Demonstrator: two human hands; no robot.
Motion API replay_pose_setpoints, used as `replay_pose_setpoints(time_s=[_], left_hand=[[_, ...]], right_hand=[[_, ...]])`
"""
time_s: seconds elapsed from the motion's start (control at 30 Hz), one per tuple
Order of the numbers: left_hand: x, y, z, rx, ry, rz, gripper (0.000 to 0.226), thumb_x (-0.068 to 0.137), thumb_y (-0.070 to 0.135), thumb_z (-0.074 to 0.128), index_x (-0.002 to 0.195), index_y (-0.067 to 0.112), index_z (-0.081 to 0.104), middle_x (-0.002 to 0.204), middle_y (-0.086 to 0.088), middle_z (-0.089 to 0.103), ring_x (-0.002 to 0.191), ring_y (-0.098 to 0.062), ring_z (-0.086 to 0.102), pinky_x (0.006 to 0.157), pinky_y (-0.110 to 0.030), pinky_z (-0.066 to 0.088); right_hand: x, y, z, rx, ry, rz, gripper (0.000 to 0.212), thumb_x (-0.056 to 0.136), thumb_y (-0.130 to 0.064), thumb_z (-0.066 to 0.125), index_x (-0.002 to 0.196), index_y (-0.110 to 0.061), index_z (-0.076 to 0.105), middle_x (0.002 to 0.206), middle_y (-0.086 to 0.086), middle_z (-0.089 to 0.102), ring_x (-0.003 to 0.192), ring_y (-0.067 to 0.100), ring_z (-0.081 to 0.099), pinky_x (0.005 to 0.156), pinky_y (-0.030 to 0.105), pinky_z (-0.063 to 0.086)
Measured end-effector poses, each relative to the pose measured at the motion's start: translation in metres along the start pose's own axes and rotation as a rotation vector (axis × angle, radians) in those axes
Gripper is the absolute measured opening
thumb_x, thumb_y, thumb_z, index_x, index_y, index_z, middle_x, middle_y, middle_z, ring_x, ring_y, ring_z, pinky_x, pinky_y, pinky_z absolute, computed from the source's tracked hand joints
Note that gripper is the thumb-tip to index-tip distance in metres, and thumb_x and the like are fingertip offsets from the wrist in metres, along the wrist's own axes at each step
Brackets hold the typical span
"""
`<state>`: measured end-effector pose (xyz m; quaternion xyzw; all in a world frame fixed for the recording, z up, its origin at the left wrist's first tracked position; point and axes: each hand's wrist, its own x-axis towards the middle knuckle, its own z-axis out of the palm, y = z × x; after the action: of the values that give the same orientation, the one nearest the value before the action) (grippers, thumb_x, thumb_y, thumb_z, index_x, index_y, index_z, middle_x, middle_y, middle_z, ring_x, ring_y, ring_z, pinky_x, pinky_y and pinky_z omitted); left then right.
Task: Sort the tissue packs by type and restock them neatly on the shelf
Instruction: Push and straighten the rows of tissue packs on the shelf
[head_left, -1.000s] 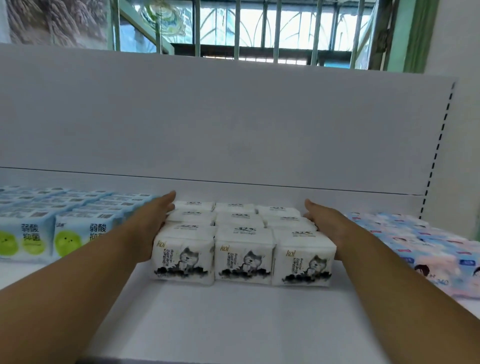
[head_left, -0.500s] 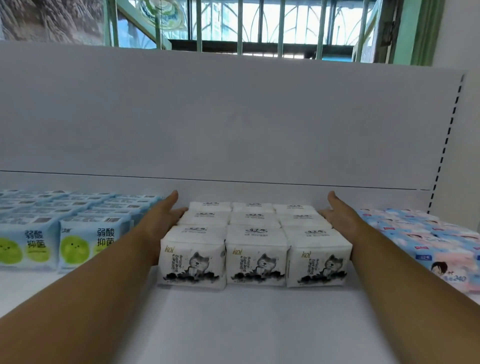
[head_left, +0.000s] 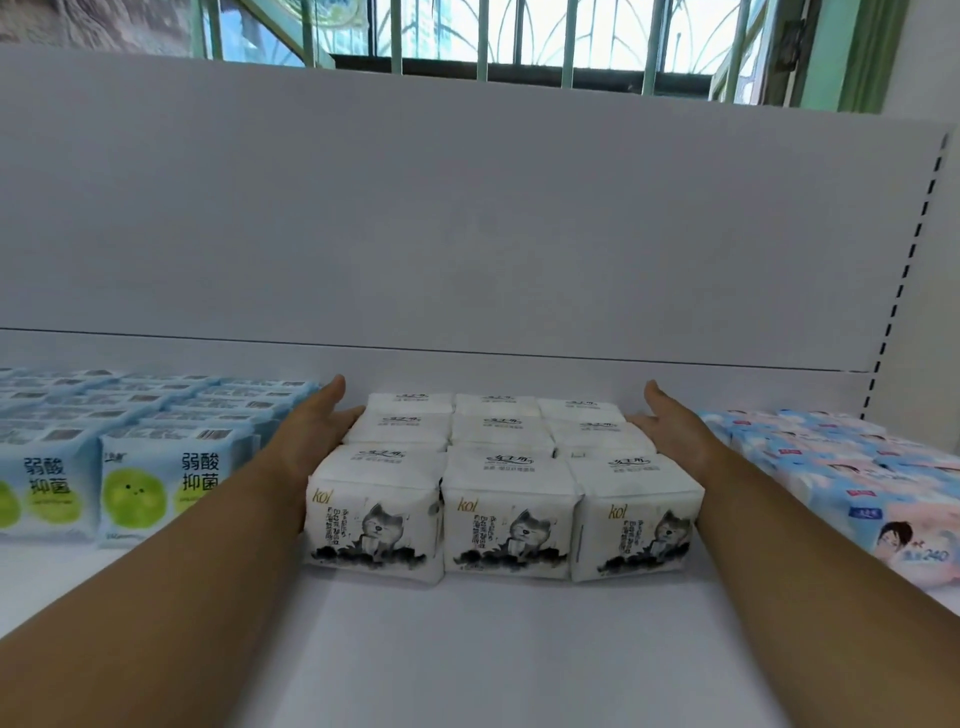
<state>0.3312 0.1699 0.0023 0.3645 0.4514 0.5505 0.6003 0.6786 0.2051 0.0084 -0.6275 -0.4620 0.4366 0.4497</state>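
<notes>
between two flat, outstretched hands sits a block of white tissue packs, three across and three deep, resting on a white shelf. the left hand lies along the block's left side, palm turned inward and touching the packs, fingers straight and held together, thumb resting on the top edge of the second row. the right hand mirrors it on the block's right side, palm inward against the packs, fingers straight and together, pointing toward the shelf's white back panel. neither hand curls around anything; both press flat from the sides. the front three packs, nearest the wrists, each show a gold "kol" and an ink-drawn cat. beyond the left hand's knuckles, just beside it, stand rows of light blue packs with green round faces and chinese lettering, their barcoded tops running back level with the fingertips. beyond the right hand's knuckles, near it, lie pink and blue packs, the front one printed "240". past the fingertips, above the back panel, a barred window lets in daylight.
</notes>
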Motion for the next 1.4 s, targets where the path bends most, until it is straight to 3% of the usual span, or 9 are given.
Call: replay_pose_setpoints(time_s=[0.1, 0.2, 0.33, 0.4, 0.5, 0.67, 0.8, 1.27, 1.4], left_hand=[[-0.001, 0.0, 0.0, 0.006, -0.012, -0.009, 0.063, 0.095, 0.061, 0.036, 0.109, 0.005, 0.061, 0.094, -0.021, 0.074, 0.083, -0.036, 0.073, 0.074, -0.041, 0.053], [-0.004, 0.004, 0.0, 0.05, -0.016, -0.031, 0.061, 0.096, 0.059, 0.039, 0.121, 0.006, 0.057, 0.098, -0.018, 0.073, 0.084, -0.033, 0.072, 0.072, -0.039, 0.052], [-0.013, 0.012, 0.001, 0.225, 0.027, 0.024, 0.052, 0.095, 0.049, 0.054, 0.13, 0.012, 0.054, 0.118, -0.008, 0.064, 0.084, -0.024, 0.07, 0.065, -0.033, 0.058], [-0.017, 0.015, -0.002, 0.322, 0.084, 0.097, 0.047, 0.094, 0.043, 0.058, 0.131, 0.014, 0.054, 0.124, -0.007, 0.062, 0.096, -0.023, 0.068, 0.077, -0.036, 0.057], [-0.025, 0.022, -0.004, 0.741, 0.112, 0.271, 0.048, 0.095, 0.038, 0.06, 0.141, 0.028, 0.051, 0.144, -0.002, 0.05, 0.125, -0.021, 0.051, 0.106, -0.037, 0.04], [-0.066, 0.033, 0.03, 1.491, -0.083, 0.424, 0.087, 0.067, 0.078, 0.052, 0.146, 0.045, 0.037, 0.156, 0.01, 0.035, 0.14, -0.016, 0.036, 0.11, -0.036, 0.03], [-0.072, 0.016, 0.048, 1.898, -0.238, 0.427, 0.114, 0.065, 0.073, 0.072, 0.156, 0.035, 0.013, 0.163, 0.014, 0.015, 0.148, -0.012, 0.02, 0.12, -0.033, 0.018], [-0.048, -0.006, 0.049, 2.016, -0.132, 0.582, 0.115, 0.066, 0.076, 0.068, 0.156, 0.026, 0.017, 0.16, 0.004, 0.028, 0.142, -0.02, 0.035, 0.115, -0.039, 0.033], [-0.062, -0.004, 0.065, 2.015, -0.183, 0.664, 0.121, 0.062, 0.081, 0.066, 0.156, 0.026, 0.013, 0.162, 0.006, 0.021, 0.145, -0.02, 0.029, 0.117, -0.039, 0.029]], right_hand=[[0.0, -0.002, 0.003, -0.088, 0.088, -0.117, 0.071, 0.1, -0.054, 0.029, 0.149, -0.003, 0.034, 0.155, 0.018, 0.035, 0.142, 0.032, 0.033, 0.115, 0.036, 0.023], [0.005, -0.004, 0.001, -0.016, 0.017, -0.023, 0.063, 0.102, -0.051, 0.037, 0.141, -0.002, 0.046, 0.14, 0.008, 0.051, 0.131, 0.026, 0.049, 0.109, 0.028, 0.032], [0.0, -0.01, -0.006, -0.084, -0.021, -0.016, 0.058, 0.096, -0.056, 0.049, 0.123, -0.005, 0.058, 0.112, 0.012, 0.065, 0.101, 0.028, 0.064, 0.09, 0.039, 0.053], [-0.011, -0.013, -0.008, -0.105, -0.05, -0.027, 0.056, 0.095, -0.053, 0.054, 0.121, -0.004, 0.059, 0.119, 0.017, 0.063, 0.104, 0.03, 0.063, 0.092, 0.043, 0.052], [-0.025, -0.022, -0.009, -0.342, -0.066, -0.147, 0.065, 0.091, -0.059, 0.054, 0.134, -0.01, 0.054, 0.143, 0.013, 0.051, 0.129, 0.033, 0.05, 0.11, 0.045, 0.038], [-0.063, -0.038, -0.008, -0.939, -0.245, -0.462, 0.099, 0.064, -0.082, 0.057, 0.149, -0.036, 0.036, 0.159, -0.01, 0.028, 0.144, 0.015, 0.029, 0.113, 0.035, 0.024], [-0.079, -0.029, -0.001, -1.337, -0.366, -0.47, 0.136, 0.046, -0.088, 0.067, 0.156, -0.035, 0.009, 0.163, -0.015, 0.007, 0.149, 0.01, 0.013, 0.121, 0.033, 0.016], [-0.083, -0.016, 0.022, -1.33, -0.218, -0.55, 0.117, 0.067, -0.075, 0.068, 0.157, -0.025, 0.013, 0.163, -0.007, 0.017, 0.147, 0.016, 0.022, 0.116, 0.03, 0.021], [-0.092, -0.025, 0.01, -1.078, -0.125, -0.517, 0.105, 0.069, -0.086, 0.037, 0.154, -0.026, 0.026, 0.161, -0.006, 0.025, 0.146, 0.016, 0.025, 0.116, 0.033, 0.019]])
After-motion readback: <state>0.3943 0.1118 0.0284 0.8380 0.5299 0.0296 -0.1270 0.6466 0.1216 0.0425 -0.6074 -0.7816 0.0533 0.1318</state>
